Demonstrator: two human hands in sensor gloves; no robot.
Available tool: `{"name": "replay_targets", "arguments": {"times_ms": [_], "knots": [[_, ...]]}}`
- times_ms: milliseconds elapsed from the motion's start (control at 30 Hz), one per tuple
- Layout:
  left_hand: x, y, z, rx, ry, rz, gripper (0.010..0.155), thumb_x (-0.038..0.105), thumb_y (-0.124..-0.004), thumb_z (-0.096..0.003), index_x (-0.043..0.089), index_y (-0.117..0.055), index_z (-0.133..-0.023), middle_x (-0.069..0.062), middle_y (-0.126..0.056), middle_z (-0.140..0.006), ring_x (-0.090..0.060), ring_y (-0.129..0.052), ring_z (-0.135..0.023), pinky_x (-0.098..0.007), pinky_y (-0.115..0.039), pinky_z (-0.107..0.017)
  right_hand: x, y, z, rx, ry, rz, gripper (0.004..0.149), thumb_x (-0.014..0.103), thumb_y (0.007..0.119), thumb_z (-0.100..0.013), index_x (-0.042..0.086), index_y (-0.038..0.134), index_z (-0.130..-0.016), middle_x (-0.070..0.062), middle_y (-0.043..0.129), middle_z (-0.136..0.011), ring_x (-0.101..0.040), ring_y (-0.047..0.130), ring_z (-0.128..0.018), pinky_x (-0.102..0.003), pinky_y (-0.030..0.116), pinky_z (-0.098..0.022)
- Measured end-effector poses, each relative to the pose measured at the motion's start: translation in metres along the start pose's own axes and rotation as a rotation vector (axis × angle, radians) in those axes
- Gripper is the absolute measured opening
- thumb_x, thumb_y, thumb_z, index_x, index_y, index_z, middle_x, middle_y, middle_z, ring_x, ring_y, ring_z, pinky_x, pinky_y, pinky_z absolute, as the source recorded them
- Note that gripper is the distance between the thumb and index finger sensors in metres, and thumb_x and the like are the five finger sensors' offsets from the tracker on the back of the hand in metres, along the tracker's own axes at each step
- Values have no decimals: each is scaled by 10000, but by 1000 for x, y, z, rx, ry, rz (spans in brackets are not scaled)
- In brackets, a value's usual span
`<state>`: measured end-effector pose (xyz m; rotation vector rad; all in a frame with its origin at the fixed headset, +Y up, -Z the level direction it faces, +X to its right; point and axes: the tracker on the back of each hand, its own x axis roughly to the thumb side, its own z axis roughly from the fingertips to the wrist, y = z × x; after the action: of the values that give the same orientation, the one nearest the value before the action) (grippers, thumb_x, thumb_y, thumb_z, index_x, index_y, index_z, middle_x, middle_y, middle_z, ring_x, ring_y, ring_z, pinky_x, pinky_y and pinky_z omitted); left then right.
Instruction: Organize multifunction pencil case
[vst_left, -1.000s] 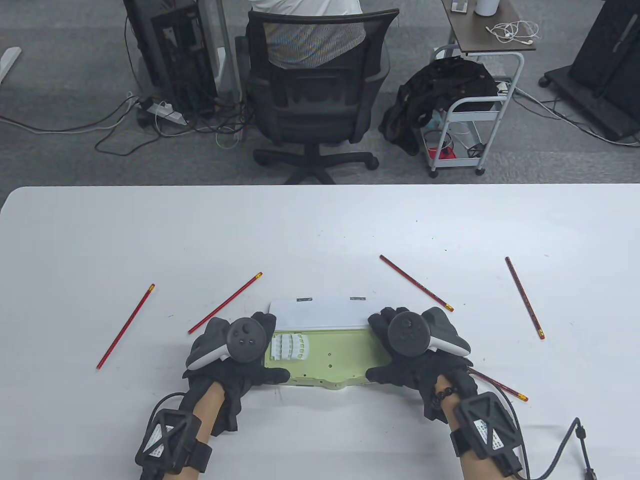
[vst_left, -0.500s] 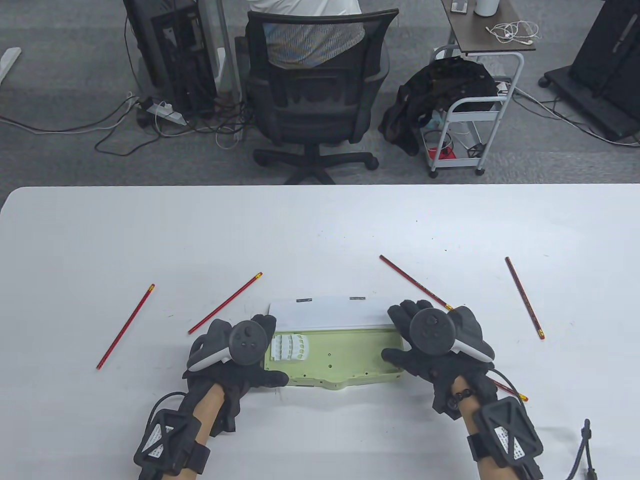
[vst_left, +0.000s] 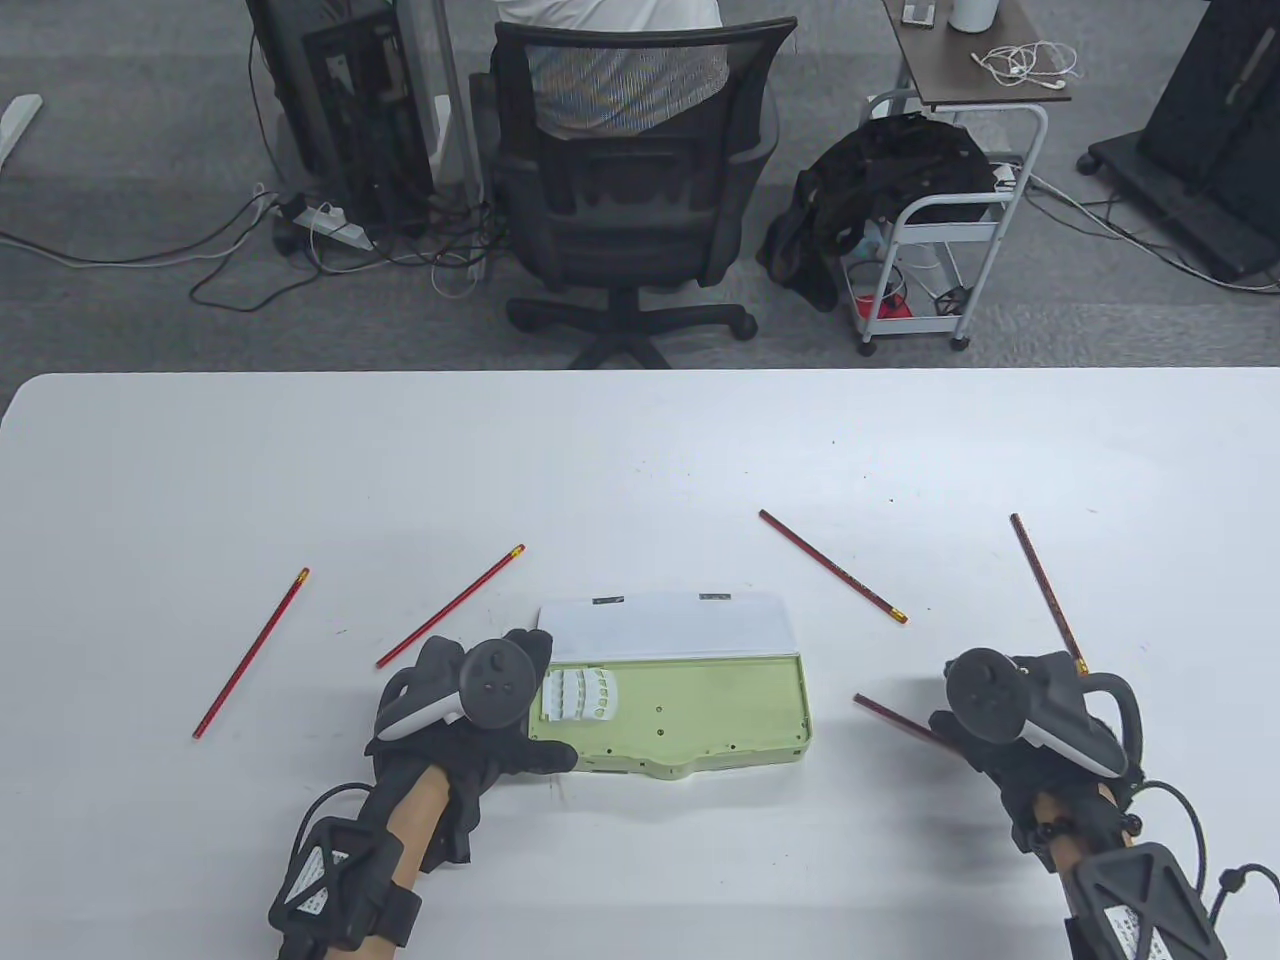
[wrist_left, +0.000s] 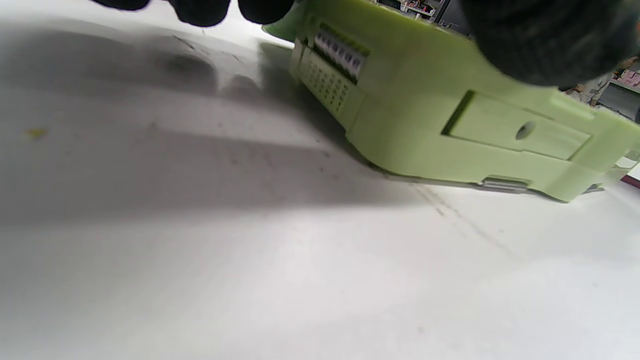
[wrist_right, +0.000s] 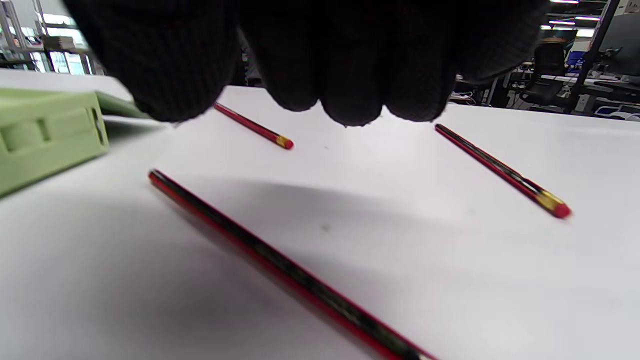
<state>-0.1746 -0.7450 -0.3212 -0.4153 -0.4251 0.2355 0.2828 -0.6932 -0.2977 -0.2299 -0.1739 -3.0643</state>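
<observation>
Fingers of right hand (vst_left: 1010, 735) curled downward just above the near pencil (vst_left: 893, 718), not yet closed on it, holding nothing; left hand (vst_left: 470, 715) grips left end of pencil case (vst_left: 690, 715), thumb along front edge, fingers at back. Case: green tray, open, white lid (vst_left: 665, 625) folded back, sits near front centre of white table (vst_left: 640, 450). Four more red pencils further out, all loose on table: far-left (vst_left: 251, 653), left-centre (vst_left: 450, 606), right-centre (vst_left: 832, 566), far-right (vst_left: 1045, 590); beyond table, office chair (vst_left: 630, 200) w/ seated person.
</observation>
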Motion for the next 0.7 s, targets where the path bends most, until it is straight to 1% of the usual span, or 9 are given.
{"name": "replay_targets", "arguments": {"times_ms": [200,400,467,700], "knots": [[0,0,0,0,1,3,1160,668,-740,-345,52,-198,-1165,-287,-326,-1251,-600,-443,-1106,-793,-458,-682,-4,21,10,51,25,130,549,411,861,-435,119,815,-897,-177,846,-915,-453,880,-819,-593,757,-631],[0,-1,0,-2,1,6,1159,668,-740,-347,53,-195,-1164,-287,-329,-1250,-602,-445,-1104,-793,-459,-681,-2,36,9,79,12,198,492,385,880,-428,141,856,-855,-143,882,-881,-417,914,-793,-569,785,-622],[0,-1,0,-2,-1,9,1160,669,-740,-346,53,-194,-1164,-284,-330,-1251,-599,-448,-1105,-793,-460,-681,1,37,9,53,4,226,476,378,887,-423,142,866,-835,-133,898,-860,-408,928,-778,-564,795,-618],[-1,-1,0,-4,-2,13,1159,669,-737,-349,53,-188,-1163,-287,-330,-1250,-598,-454,-1103,-791,-463,-681,17,40,4,46,-48,352,423,337,893,-416,120,897,-779,-142,941,-796,-390,971,-722,-551,834,-595]]}}
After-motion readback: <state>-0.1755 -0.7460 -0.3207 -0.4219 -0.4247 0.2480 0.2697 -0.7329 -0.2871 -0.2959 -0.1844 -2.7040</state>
